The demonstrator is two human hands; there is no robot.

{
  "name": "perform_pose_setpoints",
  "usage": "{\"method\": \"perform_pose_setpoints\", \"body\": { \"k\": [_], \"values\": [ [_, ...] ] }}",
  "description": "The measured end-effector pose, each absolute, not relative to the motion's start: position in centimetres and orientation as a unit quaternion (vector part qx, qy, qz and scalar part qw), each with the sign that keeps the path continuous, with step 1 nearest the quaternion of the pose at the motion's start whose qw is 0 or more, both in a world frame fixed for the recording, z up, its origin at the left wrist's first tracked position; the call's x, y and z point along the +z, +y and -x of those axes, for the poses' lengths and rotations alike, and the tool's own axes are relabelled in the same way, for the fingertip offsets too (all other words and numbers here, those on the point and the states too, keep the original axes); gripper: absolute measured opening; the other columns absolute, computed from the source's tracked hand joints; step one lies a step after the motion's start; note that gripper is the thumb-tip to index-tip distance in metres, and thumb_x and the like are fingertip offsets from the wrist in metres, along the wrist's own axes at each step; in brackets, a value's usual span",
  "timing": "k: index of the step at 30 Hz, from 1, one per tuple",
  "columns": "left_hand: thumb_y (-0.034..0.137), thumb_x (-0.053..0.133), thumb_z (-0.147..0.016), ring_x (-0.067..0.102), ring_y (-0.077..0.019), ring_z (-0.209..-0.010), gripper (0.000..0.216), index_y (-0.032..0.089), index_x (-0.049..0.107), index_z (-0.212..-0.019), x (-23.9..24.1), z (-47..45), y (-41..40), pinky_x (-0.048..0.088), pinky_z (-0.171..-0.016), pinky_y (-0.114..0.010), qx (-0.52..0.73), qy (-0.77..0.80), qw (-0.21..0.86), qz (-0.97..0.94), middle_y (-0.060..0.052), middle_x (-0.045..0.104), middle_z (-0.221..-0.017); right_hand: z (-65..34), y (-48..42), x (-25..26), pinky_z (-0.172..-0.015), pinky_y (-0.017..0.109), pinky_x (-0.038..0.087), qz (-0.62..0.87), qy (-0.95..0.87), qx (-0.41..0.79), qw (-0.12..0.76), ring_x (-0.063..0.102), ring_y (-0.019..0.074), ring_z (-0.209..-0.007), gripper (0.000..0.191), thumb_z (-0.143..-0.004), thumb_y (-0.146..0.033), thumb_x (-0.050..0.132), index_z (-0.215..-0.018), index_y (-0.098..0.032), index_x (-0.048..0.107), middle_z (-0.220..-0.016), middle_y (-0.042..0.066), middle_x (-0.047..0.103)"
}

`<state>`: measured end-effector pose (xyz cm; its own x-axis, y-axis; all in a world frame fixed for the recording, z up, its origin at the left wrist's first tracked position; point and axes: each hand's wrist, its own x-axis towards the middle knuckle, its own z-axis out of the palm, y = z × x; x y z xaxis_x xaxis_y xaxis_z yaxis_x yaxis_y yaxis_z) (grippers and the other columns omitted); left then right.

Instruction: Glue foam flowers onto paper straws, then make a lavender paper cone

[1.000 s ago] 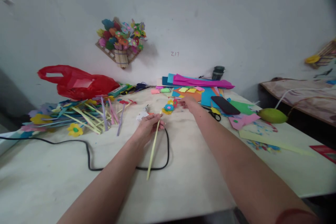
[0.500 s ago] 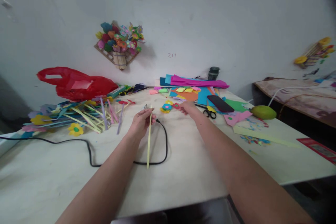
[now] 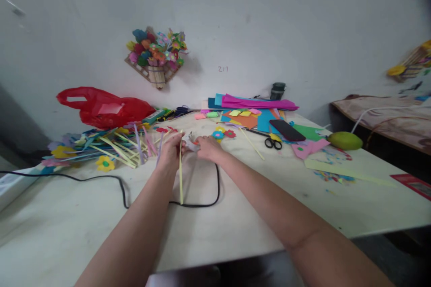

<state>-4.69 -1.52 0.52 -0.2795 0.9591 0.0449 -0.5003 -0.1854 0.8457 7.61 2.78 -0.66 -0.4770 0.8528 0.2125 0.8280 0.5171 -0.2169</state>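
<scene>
- The left hand (image 3: 171,150) has its grip pinched narrow on a pale yellow strip (image 3: 181,179), which slants down toward the near side of the desk (image 3: 215,237).
- The right hand's (image 3: 208,148) grip is at a white tool (image 3: 191,143); from here I can't tell how tightly.
- Between the forearms, pale desktop runs to the near edge, crossed by a black cord (image 3: 218,184).
- A red bag (image 3: 107,110) slumps by the wall, something pinkish showing; a bamboo holder (image 3: 156,77) carries colourful flowers (image 3: 158,49).

Right-front tabletop (image 3: 363,206) open; strip (image 3: 181,177), cord (image 3: 198,206) obstruct middle.
</scene>
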Motion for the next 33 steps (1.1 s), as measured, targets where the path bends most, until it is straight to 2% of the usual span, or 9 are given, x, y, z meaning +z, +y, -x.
{"method": "perform_pose_setpoints", "body": {
  "k": [4, 18, 27, 31, 33],
  "values": [
    [0.018, 0.063, -0.064, 0.039, -0.0038, -0.034, 0.013, 0.016, 0.058, -0.076, 0.2, 4.6, -1.3, 0.023, -0.031, -0.014, 0.706, 0.379, 0.510, -0.312, 0.006, 0.049, -0.047, -6.3, 2.2, -1.2, -0.077, 0.033, 0.042, 0.504, -0.849, 0.022, 0.159, 0.056, 0.0266, -0.097, 0.042, -0.069, -0.025, 0.055, -0.110, -0.015, 0.054, -0.103, 0.013, 0.062],
    [0.022, 0.064, -0.062, 0.036, -0.0035, -0.032, 0.020, 0.014, 0.056, -0.078, 0.4, 5.1, -1.3, 0.021, -0.031, -0.014, 0.704, 0.376, 0.511, -0.319, 0.006, 0.046, -0.043, -5.9, 2.5, -2.7, -0.080, 0.033, 0.040, 0.527, -0.830, -0.009, 0.183, 0.054, 0.0255, -0.094, 0.038, -0.071, -0.024, 0.054, -0.107, -0.014, 0.056, -0.099, 0.012, 0.061],
    [0.022, 0.065, -0.064, 0.037, -0.0027, -0.030, 0.019, 0.014, 0.055, -0.079, 0.5, 4.6, -1.5, 0.020, -0.031, -0.014, 0.697, 0.386, 0.512, -0.320, 0.006, 0.047, -0.045, -7.8, 2.7, -1.7, -0.076, 0.031, 0.042, 0.557, -0.814, 0.005, 0.162, 0.054, 0.0261, -0.099, 0.036, -0.075, -0.037, 0.055, -0.105, -0.017, 0.059, -0.101, 0.013, 0.061],
    [0.019, 0.063, -0.065, 0.039, -0.0029, -0.031, 0.016, 0.014, 0.057, -0.080, 0.3, 4.8, -1.3, 0.019, -0.031, -0.014, 0.702, 0.379, 0.509, -0.323, 0.005, 0.050, -0.047, -8.7, 3.7, -1.4, -0.071, 0.030, 0.042, 0.588, -0.786, 0.049, 0.185, 0.057, 0.0263, -0.096, 0.041, -0.072, -0.047, 0.057, -0.104, -0.021, 0.060, -0.100, 0.012, 0.063],
    [0.019, 0.062, -0.066, 0.038, -0.0032, -0.030, 0.015, 0.014, 0.057, -0.080, 0.2, 5.0, -1.2, 0.019, -0.030, -0.015, 0.704, 0.378, 0.507, -0.324, 0.005, 0.050, -0.046, -9.2, 4.4, -1.2, -0.067, 0.029, 0.042, 0.605, -0.765, 0.089, 0.203, 0.059, 0.0250, -0.091, 0.040, -0.069, -0.046, 0.059, -0.102, -0.023, 0.061, -0.097, 0.009, 0.065]
  ]
}}
